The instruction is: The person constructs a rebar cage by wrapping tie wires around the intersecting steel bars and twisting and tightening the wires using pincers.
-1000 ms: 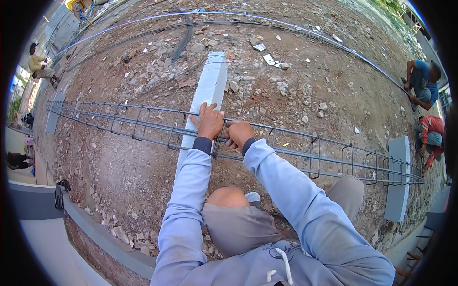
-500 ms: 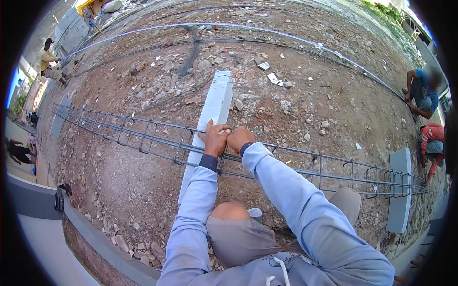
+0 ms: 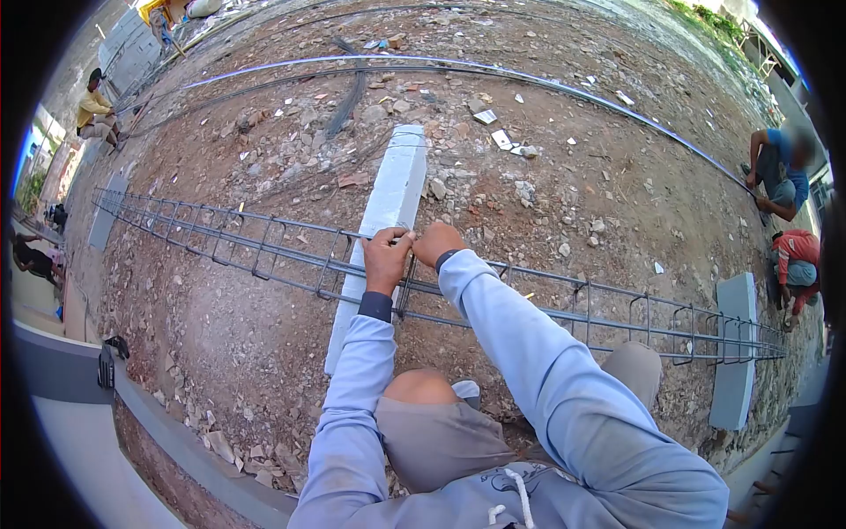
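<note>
Two bare hands meet near the middle of the view, at one long rebar cage [image 3: 577,316] that runs from just above 9 o'clock to nearly 4 o'clock. The left hand [image 3: 385,263] bends its thumb and fingers inward at the cage's 12 o'clock bar; the right hand [image 3: 437,244], just beside it toward 1 o'clock, curls its fingers in, the fingertips close to the left's. I cannot tell whether either is clamped on anything. Three pale blocks lie crosswise under the cage: the middle block [image 3: 392,189] beneath the left hand, the second block [image 3: 100,227] near 9 o'clock, the third block [image 3: 733,379] toward 4 o'clock. Three of the people nearby are one in yellow [image 3: 92,110] at 10 o'clock, one in blue [image 3: 800,183] between 2 and 3, and one in red [image 3: 800,245] at 3.
</note>
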The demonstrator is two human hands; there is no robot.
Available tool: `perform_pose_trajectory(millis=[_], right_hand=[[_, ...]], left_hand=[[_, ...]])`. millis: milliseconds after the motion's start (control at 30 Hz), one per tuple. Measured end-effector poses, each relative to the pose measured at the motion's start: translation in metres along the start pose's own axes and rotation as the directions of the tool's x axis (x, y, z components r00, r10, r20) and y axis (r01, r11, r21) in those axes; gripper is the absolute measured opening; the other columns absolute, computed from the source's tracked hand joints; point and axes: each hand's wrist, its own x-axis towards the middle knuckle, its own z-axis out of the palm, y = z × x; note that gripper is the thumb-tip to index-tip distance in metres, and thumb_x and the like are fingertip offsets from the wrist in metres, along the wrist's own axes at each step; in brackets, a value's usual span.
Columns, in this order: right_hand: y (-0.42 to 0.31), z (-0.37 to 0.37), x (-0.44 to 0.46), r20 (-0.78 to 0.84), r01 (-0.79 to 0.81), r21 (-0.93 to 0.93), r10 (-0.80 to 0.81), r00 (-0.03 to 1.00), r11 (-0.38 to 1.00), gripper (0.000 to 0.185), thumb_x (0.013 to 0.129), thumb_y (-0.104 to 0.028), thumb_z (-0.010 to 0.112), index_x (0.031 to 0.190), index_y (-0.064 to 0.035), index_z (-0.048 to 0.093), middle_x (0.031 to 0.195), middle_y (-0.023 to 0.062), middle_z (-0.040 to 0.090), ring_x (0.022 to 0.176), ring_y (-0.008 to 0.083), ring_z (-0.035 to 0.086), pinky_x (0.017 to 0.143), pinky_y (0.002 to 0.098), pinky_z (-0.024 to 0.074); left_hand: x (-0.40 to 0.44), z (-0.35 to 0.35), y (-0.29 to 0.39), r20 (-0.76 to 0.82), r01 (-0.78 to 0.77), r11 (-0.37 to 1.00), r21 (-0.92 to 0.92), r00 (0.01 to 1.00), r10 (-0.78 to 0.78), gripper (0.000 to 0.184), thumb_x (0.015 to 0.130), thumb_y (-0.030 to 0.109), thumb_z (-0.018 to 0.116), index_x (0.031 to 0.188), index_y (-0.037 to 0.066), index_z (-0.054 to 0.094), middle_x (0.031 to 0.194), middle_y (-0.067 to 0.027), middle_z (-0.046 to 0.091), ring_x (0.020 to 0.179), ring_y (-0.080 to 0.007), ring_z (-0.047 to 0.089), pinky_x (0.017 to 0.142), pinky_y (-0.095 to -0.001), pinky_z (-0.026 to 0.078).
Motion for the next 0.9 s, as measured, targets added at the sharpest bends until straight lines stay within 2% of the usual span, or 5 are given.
perform_pose_trajectory(millis=[233,333,533,833,900], right_hand=[[-0.019,-0.034,-0.015,0.108,0.045,-0.061,-0.038,0.993,0.997,0.042,0.079,-0.036,0.063,0.1,-0.0001,0.068,0.105,0.0215,0.066,0.099,0.0357,0.063,0.087,0.0404,0.0504],[-0.013,-0.034,0.007,0.288,0.181,-0.178,-0.124,0.949,0.967,0.039,0.078,-0.035,0.065,0.099,-0.0017,0.069,0.103,0.0204,0.066,0.098,0.0357,0.063,0.086,0.0401,0.0507],[-0.009,-0.025,0.004,0.127,0.25,-0.283,-0.222,0.967,0.926,0.035,0.076,-0.03,0.065,0.099,-0.0042,0.07,0.099,0.0201,0.067,0.092,0.0342,0.065,0.082,0.0422,0.0525],[0.011,-0.016,0.007,0.08,0.391,-0.156,-0.383,0.92,0.907,0.027,0.074,-0.019,0.06,0.097,-0.0173,0.072,0.093,0.0154,0.069,0.089,0.0332,0.066,0.079,0.0433,0.0531],[0.013,-0.014,0.006,0.075,0.403,-0.191,-0.396,0.915,0.895,0.028,0.074,-0.019,0.06,0.099,-0.0184,0.072,0.094,0.0151,0.069,0.088,0.0332,0.066,0.079,0.0431,0.0531]], left_hand=[[-0.004,-0.016,0.007,0.055,-0.127,0.992,0.015,0.991,0.126,0.018,0.08,0.017,0.069,0.087,0.001,0.07,0.084,-0.0093,0.069,0.076,-0.0173,0.063,0.074,-0.0292,0.048],[-0.002,-0.026,0.001,0.131,-0.182,0.983,0.023,0.975,0.178,0.017,0.08,0.016,0.068,0.085,0.001,0.07,0.082,-0.0093,0.069,0.074,-0.0182,0.063,0.07,-0.0296,0.049],[-0.004,-0.025,0.001,0.031,-0.327,0.939,0.103,0.945,0.326,0.015,0.079,0.015,0.069,0.083,0.001,0.069,0.077,-0.0112,0.068,0.069,-0.0201,0.063,0.065,-0.0321,0.049],[-0.003,-0.013,0.001,-0.066,-0.182,0.973,0.14,0.979,0.193,0.015,0.076,0.014,0.071,0.083,0.001,0.068,0.078,-0.0122,0.067,0.071,-0.0219,0.064,0.063,-0.0326,0.049],[-0.004,-0.008,0.003,-0.113,-0.112,0.985,0.133,0.985,0.127,0.016,0.077,0.017,0.071,0.083,0.003,0.068,0.078,-0.0114,0.067,0.07,-0.0222,0.064,0.071,-0.0329,0.048]])
